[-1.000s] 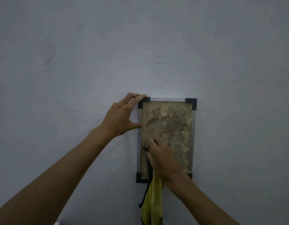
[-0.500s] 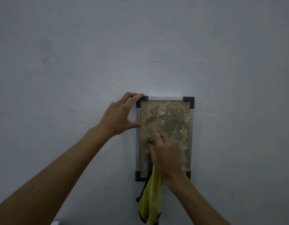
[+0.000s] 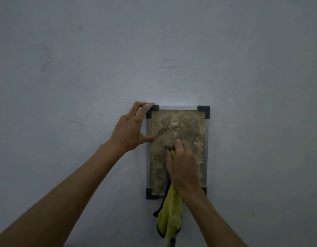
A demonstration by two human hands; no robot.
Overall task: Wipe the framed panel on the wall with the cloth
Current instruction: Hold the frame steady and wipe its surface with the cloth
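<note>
A small framed panel hangs on the wall, with a mottled brown-gold face, a silver frame and black corner caps. My left hand holds its upper left corner, fingers on the top cap and thumb on the left frame edge. My right hand grips a yellow cloth with dark trim and presses it against the middle of the panel. Most of the cloth hangs below my wrist, past the panel's lower edge. The lower right corner cap is partly hidden behind my right wrist.
The pale grey wall fills the whole view around the panel. It carries a small chip at the upper left and a few faint scuffs.
My right hand with the cloth has slid up the panel and a little to the right. My left hand has stayed on the upper left corner.
</note>
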